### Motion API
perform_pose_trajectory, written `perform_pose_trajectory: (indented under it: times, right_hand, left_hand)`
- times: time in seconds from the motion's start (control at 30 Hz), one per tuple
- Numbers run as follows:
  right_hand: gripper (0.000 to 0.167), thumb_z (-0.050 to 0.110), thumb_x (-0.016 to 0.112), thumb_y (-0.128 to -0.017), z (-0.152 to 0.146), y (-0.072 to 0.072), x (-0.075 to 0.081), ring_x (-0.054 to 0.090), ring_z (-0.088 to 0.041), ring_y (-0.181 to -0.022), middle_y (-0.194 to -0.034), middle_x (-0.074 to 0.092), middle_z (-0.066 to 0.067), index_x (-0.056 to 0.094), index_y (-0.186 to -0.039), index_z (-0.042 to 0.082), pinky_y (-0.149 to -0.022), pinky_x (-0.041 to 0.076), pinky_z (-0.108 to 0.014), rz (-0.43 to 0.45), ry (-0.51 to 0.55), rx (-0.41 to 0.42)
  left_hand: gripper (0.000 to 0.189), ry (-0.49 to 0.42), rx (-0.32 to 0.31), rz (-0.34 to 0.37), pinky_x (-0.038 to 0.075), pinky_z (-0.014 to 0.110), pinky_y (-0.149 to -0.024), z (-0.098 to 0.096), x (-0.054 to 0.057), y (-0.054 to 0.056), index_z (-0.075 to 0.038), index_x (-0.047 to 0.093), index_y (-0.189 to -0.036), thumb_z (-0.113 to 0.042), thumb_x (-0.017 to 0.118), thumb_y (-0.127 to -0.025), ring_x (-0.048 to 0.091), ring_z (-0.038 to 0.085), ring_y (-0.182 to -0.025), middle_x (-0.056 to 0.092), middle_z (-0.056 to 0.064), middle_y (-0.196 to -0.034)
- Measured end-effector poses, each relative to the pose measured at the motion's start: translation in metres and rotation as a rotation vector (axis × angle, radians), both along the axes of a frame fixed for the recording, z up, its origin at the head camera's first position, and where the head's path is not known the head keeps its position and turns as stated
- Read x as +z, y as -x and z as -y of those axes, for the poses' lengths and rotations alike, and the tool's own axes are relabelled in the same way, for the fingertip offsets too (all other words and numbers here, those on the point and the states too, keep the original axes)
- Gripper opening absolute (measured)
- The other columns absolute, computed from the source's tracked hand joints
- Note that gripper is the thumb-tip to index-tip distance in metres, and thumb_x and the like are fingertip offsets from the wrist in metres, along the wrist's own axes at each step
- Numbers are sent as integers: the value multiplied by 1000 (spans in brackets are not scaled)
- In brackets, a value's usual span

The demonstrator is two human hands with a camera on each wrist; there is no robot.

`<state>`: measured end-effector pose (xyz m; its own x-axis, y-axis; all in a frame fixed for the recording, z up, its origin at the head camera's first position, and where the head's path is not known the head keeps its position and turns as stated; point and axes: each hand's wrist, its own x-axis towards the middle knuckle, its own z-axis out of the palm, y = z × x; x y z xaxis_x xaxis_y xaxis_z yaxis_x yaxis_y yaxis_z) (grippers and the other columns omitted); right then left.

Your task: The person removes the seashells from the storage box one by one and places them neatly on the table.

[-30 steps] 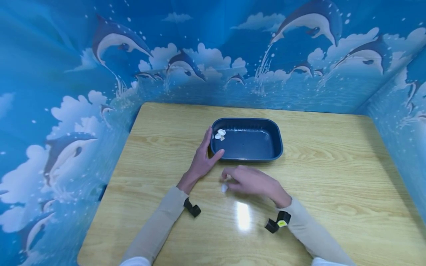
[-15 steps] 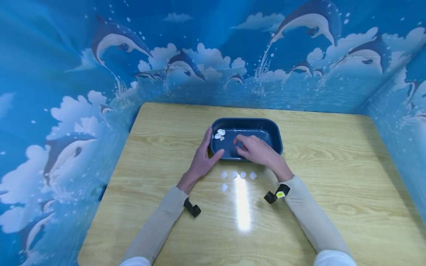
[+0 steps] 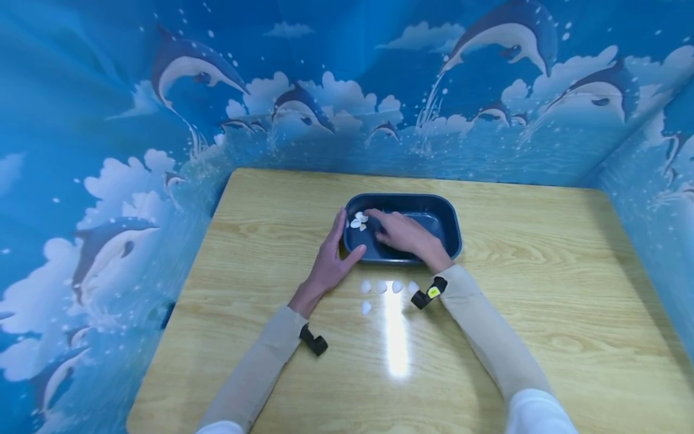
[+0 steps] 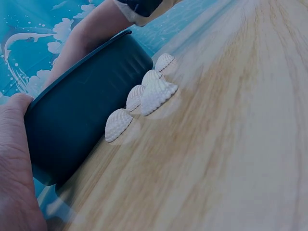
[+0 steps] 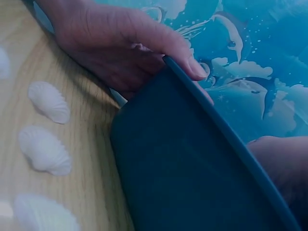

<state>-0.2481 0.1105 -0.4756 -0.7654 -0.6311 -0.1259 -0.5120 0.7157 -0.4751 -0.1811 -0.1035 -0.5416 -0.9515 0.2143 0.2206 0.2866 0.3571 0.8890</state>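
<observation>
A dark blue rectangular plastic basin point(image 3: 401, 260) stands on the wooden table. My left hand point(image 3: 328, 259) holds its left end, thumb over the near rim and fingers along the side wall. Inside the basin, at its left end, lies a small cluster of white seashells point(image 3: 356, 223). My right hand point(image 3: 403, 234) is down in the basin, index finger stretched to the cluster's right edge and thumb apart from it. The near basin wall hides this hand's fingers in both wrist views. Ribbed white seashells point(image 4: 119, 125) lie on the table before the basin, several in a row and one nearer me.
The light wooden table point(image 3: 542, 289) extends to both sides of the basin. Behind and beside it hangs a blue backdrop point(image 3: 347, 144) printed with dolphins. Black wrist cameras point(image 3: 314, 342) are strapped over both sleeves.
My right hand has left a shell on the table nearest me, lifted over the basin's near rim and moved left inside to the shell cluster. The left hand and basin stay put.
</observation>
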Motion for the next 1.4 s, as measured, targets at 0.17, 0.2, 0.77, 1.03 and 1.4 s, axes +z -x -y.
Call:
perform_pose_trajectory:
  times: [0.17, 0.2, 0.77, 1.03, 1.4]
  right_hand:
    - [57, 13, 56, -107, 5, 7, -2, 47, -17, -57, -64, 51, -1, 40, -161, 18, -56, 40, -32, 37, -55, -6]
    - [56, 14, 55, -108, 6, 7, -3, 49, -18, -60, -66, 53, -2, 40, -161, 18, -58, 42, -33, 49, -64, -12]
    - [49, 12, 55, -107, 7, 11, -3, 51, -15, -54, -65, 53, -1, 48, -155, 9, -53, 42, -30, -26, -44, -14]
    - [38, 15, 57, -108, 6, 10, -2, 66, -16, -75, -102, 74, -9, 61, -145, 8, -69, 57, -33, -33, -83, -47]
    - [22, 20, 55, -110, -2, 8, 2, 67, -19, -82, -98, 71, -7, 69, -120, 7, -75, 58, -37, 25, -88, -83]
  left_hand:
    - [90, 1, -2, -5, 14, 43, -130, 0, -2, 0, -22, 7, -170, -33, 65, -102, 6, 9, -160, 8, 8, -177]
    - [90, 1, -2, -6, 14, 43, -130, -1, -2, 0, -22, 7, -170, -33, 65, -102, 6, 9, -160, 8, 8, -177]
    - [91, 4, 0, 7, 13, 43, -130, 1, -1, 1, -24, 5, -169, -33, 65, -102, 5, 9, -160, 7, 8, -177]
    - [91, 1, 1, -5, 13, 43, -130, -1, -1, 0, -19, 7, -170, -32, 65, -101, 5, 10, -160, 8, 10, -176]
    - [91, 0, 8, 3, 13, 44, -130, -1, -2, 0, -22, 7, -170, -32, 66, -101, 5, 9, -160, 8, 8, -177]
